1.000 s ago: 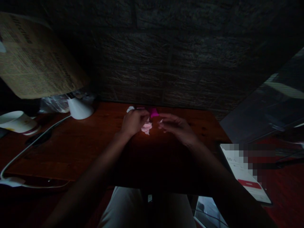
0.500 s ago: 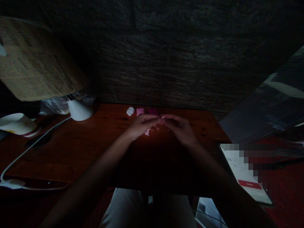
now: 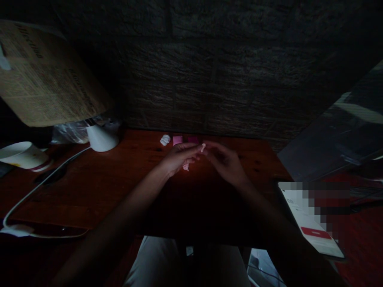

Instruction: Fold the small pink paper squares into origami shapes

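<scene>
Dim, homelike room: wooden desk (image 3: 77, 195), newspaper-print lamp (image 3: 54, 79), paper cup (image 3: 22, 154), brick-patterned wall (image 3: 191, 71)

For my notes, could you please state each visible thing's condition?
Small pink piece: held between left hand and right hand
White lump: crumpled
Pale pink lump: partly covered
Light pink square: partly covered
Magenta square: shadowed
White paper cup: open
Newsprint lampshade: unlit
White-screened flat device: lit

Readable only in part, on lampshade (image 3: 54, 79) and lit screen (image 3: 305, 217).
On the lampshade, far left, ends in "ection" in one large word; blurs past reading in the rest. On the screen, near right, shows "00" in grey; too small to read on the red button (image 3: 309, 231).
</scene>
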Tool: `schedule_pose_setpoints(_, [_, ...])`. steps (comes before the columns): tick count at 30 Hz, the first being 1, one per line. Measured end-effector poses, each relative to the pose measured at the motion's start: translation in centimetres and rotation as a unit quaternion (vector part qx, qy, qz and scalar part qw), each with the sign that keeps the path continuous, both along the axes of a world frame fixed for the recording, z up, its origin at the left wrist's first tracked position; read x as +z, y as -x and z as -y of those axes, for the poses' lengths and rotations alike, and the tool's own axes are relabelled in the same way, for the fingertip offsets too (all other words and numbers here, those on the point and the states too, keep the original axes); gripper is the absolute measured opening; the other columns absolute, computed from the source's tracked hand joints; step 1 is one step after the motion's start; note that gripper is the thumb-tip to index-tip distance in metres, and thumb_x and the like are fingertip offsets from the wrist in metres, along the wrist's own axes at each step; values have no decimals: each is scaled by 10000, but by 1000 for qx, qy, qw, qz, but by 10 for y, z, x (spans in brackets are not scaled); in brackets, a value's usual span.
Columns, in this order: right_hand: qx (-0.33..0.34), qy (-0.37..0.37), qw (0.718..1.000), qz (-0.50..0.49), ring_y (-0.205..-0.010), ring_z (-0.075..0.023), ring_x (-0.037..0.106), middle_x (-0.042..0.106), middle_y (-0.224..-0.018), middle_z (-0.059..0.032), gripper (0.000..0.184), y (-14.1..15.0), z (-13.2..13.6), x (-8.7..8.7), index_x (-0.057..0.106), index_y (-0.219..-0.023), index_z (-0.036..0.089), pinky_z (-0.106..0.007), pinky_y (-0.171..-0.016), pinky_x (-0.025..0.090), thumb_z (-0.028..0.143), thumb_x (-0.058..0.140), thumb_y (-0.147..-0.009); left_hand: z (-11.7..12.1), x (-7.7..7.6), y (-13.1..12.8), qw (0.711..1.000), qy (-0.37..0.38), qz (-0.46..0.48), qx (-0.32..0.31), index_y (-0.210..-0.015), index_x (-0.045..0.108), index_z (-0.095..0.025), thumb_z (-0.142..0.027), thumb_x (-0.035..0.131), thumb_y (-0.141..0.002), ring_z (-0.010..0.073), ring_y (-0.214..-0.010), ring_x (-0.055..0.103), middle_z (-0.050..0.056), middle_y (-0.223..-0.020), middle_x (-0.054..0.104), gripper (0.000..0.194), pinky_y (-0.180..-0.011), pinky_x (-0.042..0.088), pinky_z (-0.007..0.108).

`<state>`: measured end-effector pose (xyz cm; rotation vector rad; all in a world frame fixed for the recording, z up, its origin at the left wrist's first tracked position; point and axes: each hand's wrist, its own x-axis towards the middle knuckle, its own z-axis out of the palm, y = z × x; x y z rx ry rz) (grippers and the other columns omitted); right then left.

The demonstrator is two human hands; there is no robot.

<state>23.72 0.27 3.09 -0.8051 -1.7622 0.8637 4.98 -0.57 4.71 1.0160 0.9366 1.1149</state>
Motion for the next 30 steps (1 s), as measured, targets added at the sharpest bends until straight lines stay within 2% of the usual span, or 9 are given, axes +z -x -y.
schedule_pose_setpoints(3, [4,-18,1000,25,-853,-189,688,731,-1087,-50,398,0,1,0,713,-1272,312,-347,-769,567,400,742,-885,0,-1,0,1000,14,9,-2,-936,798,-153,-301,880,-751,76,-690,658,36,-814,752,251,-613,475,168])
schedule_pose_setpoints(11, [-31,-71,997,30,-786,-191,659,741,-955,-33,216,0,2,2,799,-1096,315,-348,-718,537,348,739,-892,-2,-6,2,1000,14,9,-17,-952,787,-151,-331,886,-750,97,-729,698,60,-897,784,288,-621,480,183])
schedule_pose_setpoints(14, [-35,-67,997,12,-856,-206,690,764,-980,-37,166,0,1,3,816,-1033,319,-370,-786,553,330,709,-906,-2,-6,4,1000,2,6,-30,-1028,782,-167,-349,890,-751,106,-775,723,76,-995,801,349,-665,505,196])
schedule_pose_setpoints(16, [-26,-45,999,-8,-934,-222,709,780,-1013,-39,156,0,1,3,820,-1004,316,-394,-862,558,344,697,-913,-2,-7,4,999,-1,11,-35,-1052,785,-171,-337,890,-750,116,-806,734,91,-1051,804,360,-688,517,202])
schedule_pose_setpoints(18, [-12,-6,1000,-28,-946,-228,719,791,-1032,-39,165,0,0,2,821,-1000,309,-401,-864,567,377,702,-908,-2,-7,5,999,2,18,-31,-1038,791,-164,-305,892,-740,122,-808,737,101,-1064,806,345,-685,523,201])
schedule_pose_setpoints(23, [9,57,996,-67,-863,-206,722,805,-1029,-31,209,2,1,2,816,-1000,288,-355,-772,579,422,769,-847,-1,-6,5,1000,1,24,-15,-993,799,-155,-250,921,-682,107,-745,723,81,-982,815,347,-670,541,194])
schedule_pose_setpoints(30, [17,129,985,-111,-687,-149,668,794,-900,-11,272,3,2,8,799,-913,268,-299,-644,556,474,856,-745,-1,-6,3,999,-33,22,-25,-958,811,-160,-323,957,-621,94,-721,693,59,-943,804,401,-669,534,196])
